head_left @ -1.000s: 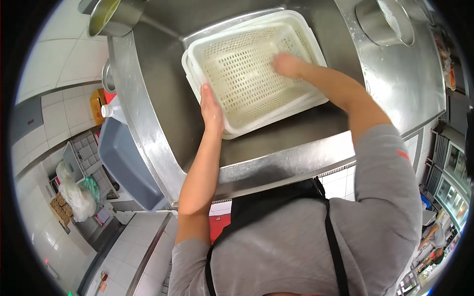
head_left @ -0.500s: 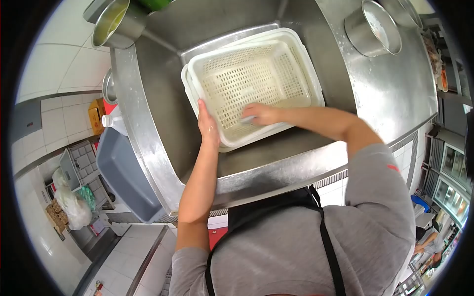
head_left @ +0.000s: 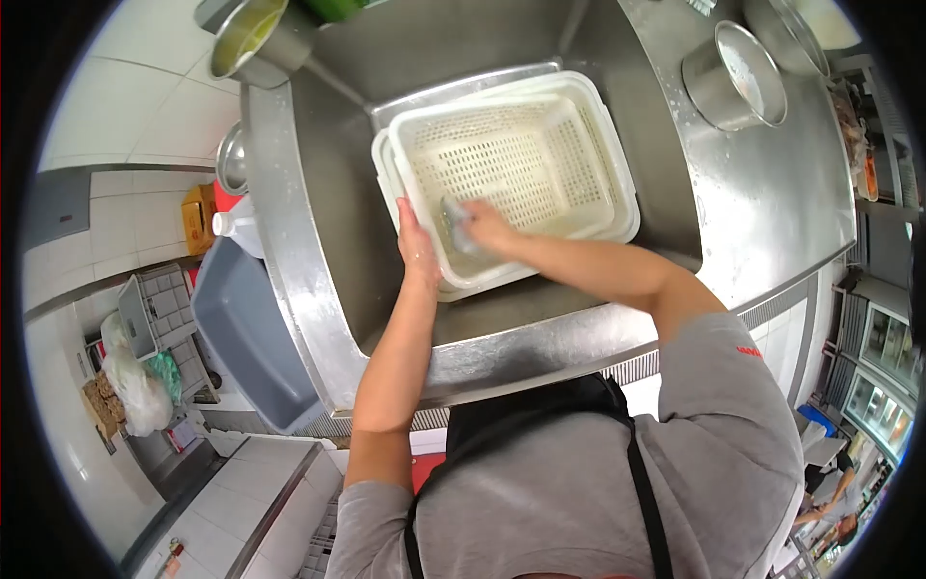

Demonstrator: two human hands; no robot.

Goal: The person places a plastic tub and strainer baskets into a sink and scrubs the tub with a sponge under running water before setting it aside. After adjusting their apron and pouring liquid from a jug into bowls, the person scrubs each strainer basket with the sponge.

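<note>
A white perforated plastic basket (head_left: 521, 169) sits inside or on top of a second white container (head_left: 627, 207), the two lying at a slant in a steel sink (head_left: 338, 193). My left hand (head_left: 417, 246) is closed on the near left rim of the basket. Inside, close to its left wall, my right hand (head_left: 485, 224) presses a grey scouring pad (head_left: 457, 227) on the basket. Motion smears the pad and my right fingers, so its exact make is hard to tell.
Steel pots (head_left: 735, 77) stand on the right counter, and another pot (head_left: 249, 43) with yellowish contents is at the sink's far left corner. A grey plastic tub (head_left: 253, 333) and a white bottle (head_left: 236, 224) are left of the sink.
My right hand has shifted left across the basket with the pad, reaching the left wall. My left hand keeps its hold on the rim. The whole view has moved slightly.
</note>
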